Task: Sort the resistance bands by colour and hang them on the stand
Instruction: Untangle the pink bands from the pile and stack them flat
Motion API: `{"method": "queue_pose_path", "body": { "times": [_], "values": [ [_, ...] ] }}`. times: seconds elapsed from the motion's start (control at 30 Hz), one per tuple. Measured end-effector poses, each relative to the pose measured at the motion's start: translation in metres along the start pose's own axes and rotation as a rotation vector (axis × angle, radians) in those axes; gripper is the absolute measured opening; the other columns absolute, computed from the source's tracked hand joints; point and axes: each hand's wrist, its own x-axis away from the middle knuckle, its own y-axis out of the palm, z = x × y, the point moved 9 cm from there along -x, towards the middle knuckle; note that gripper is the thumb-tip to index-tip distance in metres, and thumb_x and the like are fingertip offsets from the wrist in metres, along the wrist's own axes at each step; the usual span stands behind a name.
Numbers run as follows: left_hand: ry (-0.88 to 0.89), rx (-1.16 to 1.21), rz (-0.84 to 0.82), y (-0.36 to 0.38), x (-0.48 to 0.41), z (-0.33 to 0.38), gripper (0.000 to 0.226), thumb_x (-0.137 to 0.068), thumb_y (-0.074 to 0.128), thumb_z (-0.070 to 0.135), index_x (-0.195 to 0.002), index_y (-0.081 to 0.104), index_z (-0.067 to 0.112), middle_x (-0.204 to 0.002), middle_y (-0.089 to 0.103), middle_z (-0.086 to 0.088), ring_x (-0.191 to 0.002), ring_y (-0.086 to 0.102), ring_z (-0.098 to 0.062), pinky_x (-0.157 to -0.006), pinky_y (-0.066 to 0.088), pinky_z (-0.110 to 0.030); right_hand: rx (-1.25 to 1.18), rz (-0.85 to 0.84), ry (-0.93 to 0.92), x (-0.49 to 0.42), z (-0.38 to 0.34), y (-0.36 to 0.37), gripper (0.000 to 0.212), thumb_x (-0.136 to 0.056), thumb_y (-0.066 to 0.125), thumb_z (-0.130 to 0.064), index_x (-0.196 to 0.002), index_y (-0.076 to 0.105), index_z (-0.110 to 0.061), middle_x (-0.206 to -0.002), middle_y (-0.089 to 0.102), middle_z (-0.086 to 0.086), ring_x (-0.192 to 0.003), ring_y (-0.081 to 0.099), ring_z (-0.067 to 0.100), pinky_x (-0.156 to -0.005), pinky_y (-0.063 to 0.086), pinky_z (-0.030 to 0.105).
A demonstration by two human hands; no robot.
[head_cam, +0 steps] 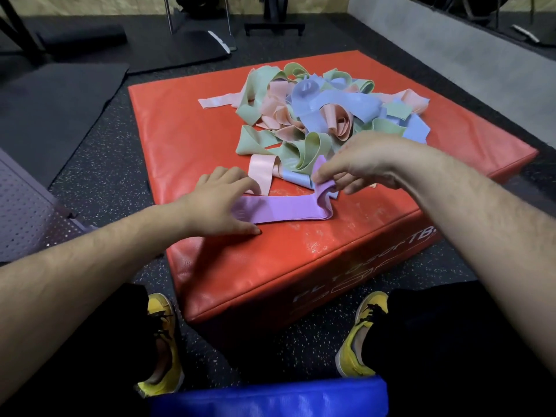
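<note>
A purple band point(282, 207) lies flat on a red foam box point(186, 130), its long axis running nine to three o'clock. The left hand point(222, 203) presses spread fingers on its nine o'clock end. The right hand point(361, 164) pinches the lifted three o'clock end. The unsorted pile point(316, 115) sits just beyond, at twelve.

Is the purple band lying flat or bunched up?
Mostly flat: the purple band lies on the red box, left hand pressing one end; the right hand pinches the other end up, creased.
</note>
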Motion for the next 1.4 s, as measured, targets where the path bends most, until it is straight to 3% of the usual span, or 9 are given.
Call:
{"method": "queue_pose_path", "body": {
  "times": [0.2, 0.33, 0.53, 0.67, 0.8, 0.9, 1.03, 1.27, 1.4],
  "values": [
    [-0.001, 0.203, 0.042, -0.003, 0.01, -0.018, 0.053, -0.077, 0.084, 0.036, -0.118, 0.061, 0.011, -0.114, 0.062, -0.005, -0.107, 0.054, -0.024, -0.087, 0.032, -0.021, 0.05, -0.052, -0.024, -0.009, -0.027, 0.039, 0.017, -0.077, 0.083, -0.018, -0.08, 0.068, -0.01, -0.059, 0.057, 0.001, -0.056, 0.06, 0.013, -0.053, 0.052, 0.021],
    [-0.038, 0.272, 0.102, -0.002, 0.013, -0.026, 0.057, -0.074, 0.086, 0.037, -0.119, 0.061, 0.013, -0.115, 0.064, -0.002, -0.106, 0.056, -0.02, -0.084, 0.035, -0.019, 0.063, -0.055, -0.038, -0.016, -0.044, 0.065, 0.029, -0.08, 0.08, -0.012, -0.061, 0.057, -0.014, -0.041, 0.048, -0.004, -0.035, 0.05, 0.008, -0.062, 0.053, 0.026],
    [-0.061, 0.4, 0.096, -0.002, 0.013, -0.025, 0.075, -0.073, 0.087, 0.035, -0.134, 0.048, 0.016, -0.115, 0.06, 0.004, -0.101, 0.054, -0.015, -0.079, 0.038, -0.019, 0.119, -0.022, -0.067, -0.027, -0.067, 0.097, 0.022, -0.076, 0.08, -0.012, -0.066, 0.06, -0.011, -0.04, 0.055, -0.002, -0.046, 0.062, 0.011, -0.063, 0.058, 0.028],
    [-0.051, 0.445, 0.107, -0.001, 0.016, -0.027, 0.088, -0.073, 0.087, 0.034, -0.144, 0.037, 0.018, -0.118, 0.06, 0.005, -0.104, 0.055, -0.014, -0.084, 0.04, -0.019, 0.146, 0.011, -0.074, -0.038, -0.074, 0.115, 0.019, -0.075, 0.079, -0.019, -0.07, 0.066, -0.006, -0.058, 0.066, 0.007, -0.055, 0.067, 0.018, -0.075, 0.063, 0.037],
    [0.019, 0.454, 0.138, -0.006, 0.02, -0.025, 0.099, -0.073, 0.087, 0.036, -0.152, 0.029, 0.022, -0.136, 0.049, 0.006, -0.115, 0.047, -0.002, -0.095, 0.032, -0.004, 0.237, -0.067, -0.041, -0.045, -0.07, 0.133, 0.044, -0.09, 0.057, -0.039, -0.093, 0.073, 0.002, -0.081, 0.076, 0.017, -0.071, 0.074, 0.025, -0.079, 0.061, 0.039],
    [0.044, 0.413, 0.186, -0.01, 0.023, -0.025, 0.071, -0.08, 0.079, 0.047, -0.137, 0.05, 0.018, -0.128, 0.052, -0.002, -0.119, 0.047, -0.008, -0.102, 0.03, -0.008, 0.378, -0.075, -0.068, -0.044, -0.07, 0.128, 0.037, -0.092, 0.052, -0.024, -0.099, 0.075, 0.003, -0.087, 0.076, 0.018, -0.066, 0.065, 0.025, -0.075, 0.059, 0.036],
    [0.04, 0.292, 0.201, -0.009, 0.022, -0.024, 0.037, -0.09, 0.067, 0.043, -0.111, 0.065, 0.012, -0.094, 0.056, 0.006, -0.09, 0.053, -0.016, -0.08, 0.033, -0.018, 0.391, -0.063, -0.153, -0.031, -0.069, 0.107, 0.026, -0.092, 0.062, -0.025, -0.104, 0.075, -0.006, -0.091, 0.073, 0.012, -0.075, 0.061, 0.022, -0.07, 0.054, 0.033],
    [-0.021, 0.239, 0.169, -0.008, 0.009, -0.028, 0.023, -0.091, 0.066, 0.041, -0.097, 0.065, 0.019, -0.087, 0.058, 0.006, -0.086, 0.054, -0.018, -0.076, 0.037, -0.027, 0.699, 0.191, -0.012, -0.018, -0.024, 0.057, 0.021, -0.08, 0.066, -0.026, -0.075, 0.059, -0.007, -0.071, 0.059, 0.006, -0.065, 0.057, 0.023, -0.05, 0.036, 0.026],
    [-0.148, 0.243, 0.048, -0.006, -0.001, -0.036, 0.025, -0.083, 0.068, 0.048, -0.09, 0.058, 0.026, -0.084, 0.055, 0.013, -0.087, 0.055, -0.018, -0.082, 0.047, -0.038, 0.512, 0.208, 0.027, -0.025, -0.001, 0.061, 0.027, -0.076, 0.069, -0.026, -0.063, 0.051, -0.011, -0.054, 0.046, 0.002, -0.05, 0.045, 0.018, -0.043, 0.027, 0.023]
  ]
}}
